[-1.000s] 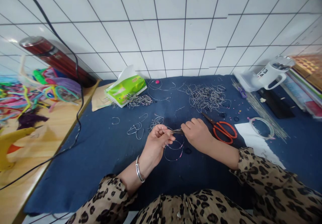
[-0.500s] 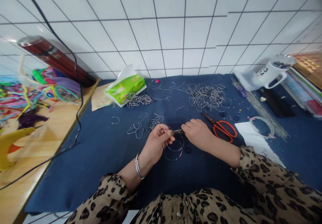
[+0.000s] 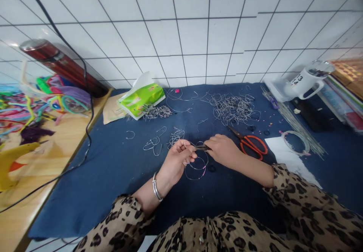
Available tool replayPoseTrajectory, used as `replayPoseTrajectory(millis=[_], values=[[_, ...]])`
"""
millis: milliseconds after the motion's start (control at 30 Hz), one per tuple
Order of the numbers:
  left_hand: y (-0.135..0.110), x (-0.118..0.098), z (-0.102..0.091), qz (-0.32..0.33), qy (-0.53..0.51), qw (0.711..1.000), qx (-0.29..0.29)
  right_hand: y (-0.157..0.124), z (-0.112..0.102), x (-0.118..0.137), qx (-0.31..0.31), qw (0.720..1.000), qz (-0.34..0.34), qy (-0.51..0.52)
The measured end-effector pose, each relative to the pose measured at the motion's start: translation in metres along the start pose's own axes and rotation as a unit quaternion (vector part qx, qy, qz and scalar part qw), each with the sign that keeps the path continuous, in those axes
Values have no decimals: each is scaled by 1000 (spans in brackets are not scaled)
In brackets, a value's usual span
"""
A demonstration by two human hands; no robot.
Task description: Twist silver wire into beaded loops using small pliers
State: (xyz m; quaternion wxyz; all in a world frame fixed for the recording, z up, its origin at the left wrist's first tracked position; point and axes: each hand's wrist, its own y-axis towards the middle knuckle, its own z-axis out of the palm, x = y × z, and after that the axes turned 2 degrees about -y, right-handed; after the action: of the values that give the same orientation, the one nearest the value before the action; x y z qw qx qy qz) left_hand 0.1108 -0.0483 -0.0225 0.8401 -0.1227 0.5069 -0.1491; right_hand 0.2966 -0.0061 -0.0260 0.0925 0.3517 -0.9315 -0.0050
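Both grips closed, left of scissors [image 3: 251,145]: left hand [image 3: 177,161] pinching hoop [image 3: 195,174], right hand [image 3: 224,150] clenched on pliers [image 3: 200,146]. Light, springy, probably kink-prone; best held near pliers' bite.

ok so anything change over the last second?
Very little. The right hand eased slightly to the right, so more of the pliers shows between the hands. The left hand still pinches the wire loops. Nothing was picked up or let go. The orange scissors, wire pile and tissue pack are unmoved.
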Motion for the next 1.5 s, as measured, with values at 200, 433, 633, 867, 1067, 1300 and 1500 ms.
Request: replayPoseTrajectory(millis=[200, 433, 633, 867, 1067, 1300, 1500], values=[[0, -1, 1, 8, -14, 1000, -21, -2, -2, 1, -59, 996, -19, -58], [0, 3, 1, 23, 4, 999, -34, -2, -2, 3, -60, 996, -15, -67], [0, 4, 0, 22, 17, 999, -39, -1, -3, 4, -63, 996, -17, -63], [0, 5, 0, 26, 15, 999, -37, -3, -3, 3, -66, 994, -23, -82], [1, 6, -1, 36, 31, 998, -31, -4, -2, 2, -56, 995, -22, -81], [0, 6, 0, 47, 69, 996, -21, -3, -2, -2, -12, 999, -16, -31], [0, 5, 0, 51, 96, 994, -1, -2, -2, -7, 36, 999, 3, 21]])
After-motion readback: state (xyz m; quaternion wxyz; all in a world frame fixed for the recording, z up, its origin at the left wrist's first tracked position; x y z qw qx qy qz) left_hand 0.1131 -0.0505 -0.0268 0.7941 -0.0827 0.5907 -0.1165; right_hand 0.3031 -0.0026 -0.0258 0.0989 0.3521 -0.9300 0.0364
